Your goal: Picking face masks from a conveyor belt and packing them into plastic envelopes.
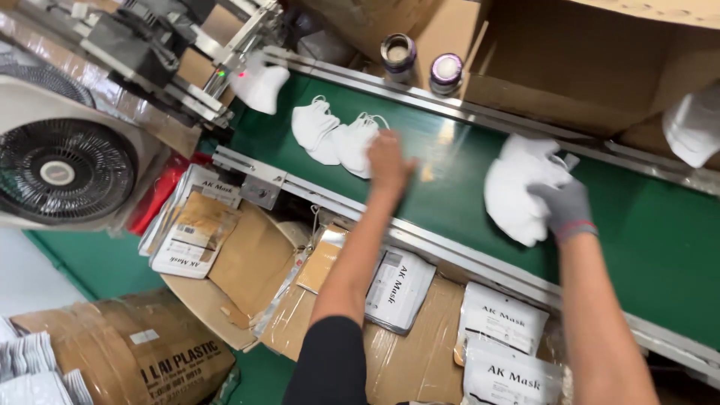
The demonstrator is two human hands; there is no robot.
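My left hand (388, 160), bare, reaches over the green conveyor belt (450, 180) and touches the nearer of two white folded masks (352, 142); the other mask (313, 127) lies just left of it. My right hand (564, 208), in a grey glove, grips a stack of white masks (517, 187) held over the belt. Another white mask (259, 82) hangs at the machine outlet at the belt's far end.
A grey machine (165, 52) and a black fan (64, 169) stand at the left. Printed mask pouches (501, 319) lie on flattened cardboard below the belt. Two tape rolls (420, 61) and large cardboard boxes (570, 60) sit beyond the belt. Another pile of white masks (694, 124) shows at the right edge.
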